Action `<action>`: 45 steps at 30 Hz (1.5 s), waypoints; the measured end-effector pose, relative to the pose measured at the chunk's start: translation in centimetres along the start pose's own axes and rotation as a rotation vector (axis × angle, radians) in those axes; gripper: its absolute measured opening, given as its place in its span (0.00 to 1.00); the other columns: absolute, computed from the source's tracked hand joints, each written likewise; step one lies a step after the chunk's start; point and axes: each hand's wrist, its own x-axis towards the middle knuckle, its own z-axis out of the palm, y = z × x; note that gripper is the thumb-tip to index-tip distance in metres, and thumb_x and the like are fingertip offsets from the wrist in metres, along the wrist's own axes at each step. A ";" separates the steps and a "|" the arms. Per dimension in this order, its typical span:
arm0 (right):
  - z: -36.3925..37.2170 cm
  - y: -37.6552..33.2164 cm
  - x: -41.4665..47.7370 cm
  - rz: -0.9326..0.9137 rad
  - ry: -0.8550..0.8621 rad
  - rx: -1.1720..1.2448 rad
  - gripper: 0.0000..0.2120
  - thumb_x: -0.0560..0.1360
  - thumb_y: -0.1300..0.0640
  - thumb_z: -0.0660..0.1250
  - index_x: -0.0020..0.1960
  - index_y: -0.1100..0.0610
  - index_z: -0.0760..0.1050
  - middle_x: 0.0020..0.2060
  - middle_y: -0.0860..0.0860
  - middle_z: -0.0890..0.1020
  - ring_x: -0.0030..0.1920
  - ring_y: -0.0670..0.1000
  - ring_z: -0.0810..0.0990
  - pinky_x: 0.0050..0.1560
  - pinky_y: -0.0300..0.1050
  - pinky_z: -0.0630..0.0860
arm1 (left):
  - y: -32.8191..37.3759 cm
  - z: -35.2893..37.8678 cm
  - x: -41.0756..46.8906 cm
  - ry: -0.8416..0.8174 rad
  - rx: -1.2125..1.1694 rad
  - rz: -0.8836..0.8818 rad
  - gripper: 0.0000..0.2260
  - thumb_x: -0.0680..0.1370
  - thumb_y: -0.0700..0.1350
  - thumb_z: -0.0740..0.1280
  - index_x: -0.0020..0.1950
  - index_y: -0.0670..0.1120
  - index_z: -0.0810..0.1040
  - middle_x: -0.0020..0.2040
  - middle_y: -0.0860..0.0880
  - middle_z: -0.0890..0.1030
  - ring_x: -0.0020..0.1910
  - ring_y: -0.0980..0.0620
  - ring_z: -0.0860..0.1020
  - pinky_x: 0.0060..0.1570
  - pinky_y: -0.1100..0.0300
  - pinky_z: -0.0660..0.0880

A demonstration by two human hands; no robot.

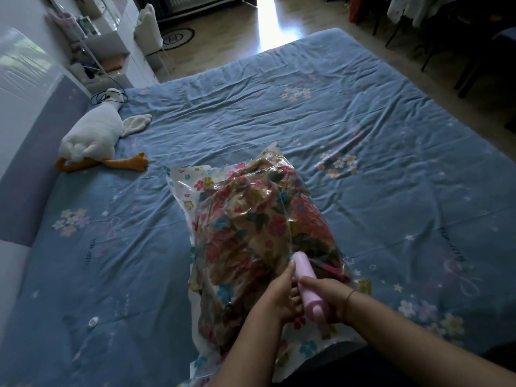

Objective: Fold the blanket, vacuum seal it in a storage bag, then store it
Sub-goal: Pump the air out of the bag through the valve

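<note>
A clear storage bag (183, 182) with a flower print lies on the bed in front of me. Inside it sits the folded flowered blanket (251, 219), brown with red and teal blooms, and the plastic clings to it in wrinkles. A pink hand pump (304, 270) lies slanted on the near end of the bag. My left hand (275, 296) grips the pump's barrel from the left, thumb up along it. My right hand (325, 298) holds the barrel from the right, just above the pump's handle end. A thin bracelet circles my right wrist.
The bed's blue flowered sheet (349, 129) spreads wide on all sides. A white plush goose (89, 135) with orange feet lies at the left by the headboard, a black cable beside it. A small white cap (93, 321) lies on the sheet at left. Shelves and chairs stand beyond the bed.
</note>
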 end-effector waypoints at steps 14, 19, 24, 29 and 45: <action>-4.0 1.1 -3.3 -0.085 -0.154 0.314 0.17 0.76 0.54 0.66 0.59 0.63 0.72 0.49 0.65 0.77 0.38 0.59 0.82 0.33 0.51 0.80 | -0.9 0.7 1.3 -0.262 -0.524 0.134 0.26 0.80 0.53 0.62 0.71 0.36 0.68 0.60 0.35 0.77 0.58 0.39 0.76 0.61 0.43 0.73; -1.6 1.3 -3.3 -0.252 -0.051 -0.202 0.19 0.73 0.47 0.69 0.59 0.55 0.72 0.52 0.55 0.81 0.49 0.54 0.82 0.42 0.45 0.79 | -2.7 -1.9 -0.6 -0.171 -0.445 0.231 0.29 0.71 0.49 0.72 0.68 0.38 0.71 0.63 0.34 0.76 0.63 0.36 0.76 0.62 0.39 0.73; 4.3 2.5 -2.9 -0.160 -0.224 -0.300 0.20 0.73 0.45 0.68 0.59 0.54 0.71 0.52 0.56 0.80 0.47 0.53 0.81 0.38 0.41 0.78 | -5.3 -8.0 -1.6 0.007 -0.546 0.324 0.30 0.68 0.50 0.73 0.66 0.39 0.73 0.61 0.35 0.78 0.61 0.36 0.77 0.65 0.37 0.71; 10.3 5.6 -2.7 -0.173 -0.242 -0.340 0.14 0.77 0.50 0.65 0.60 0.55 0.72 0.47 0.56 0.80 0.41 0.51 0.79 0.36 0.41 0.76 | -7.1 -14.1 -3.9 0.038 -0.658 0.374 0.26 0.72 0.48 0.70 0.66 0.39 0.72 0.63 0.35 0.77 0.61 0.37 0.76 0.60 0.39 0.74; 41.8 18.6 -2.7 -0.312 -0.405 -0.502 0.06 0.78 0.59 0.65 0.52 0.59 0.78 0.34 0.53 0.76 0.28 0.42 0.72 0.27 0.33 0.68 | -17.5 -45.6 -14.9 0.210 -0.490 0.528 0.08 0.79 0.40 0.65 0.58 0.45 0.75 0.44 0.45 0.81 0.39 0.50 0.80 0.31 0.61 0.78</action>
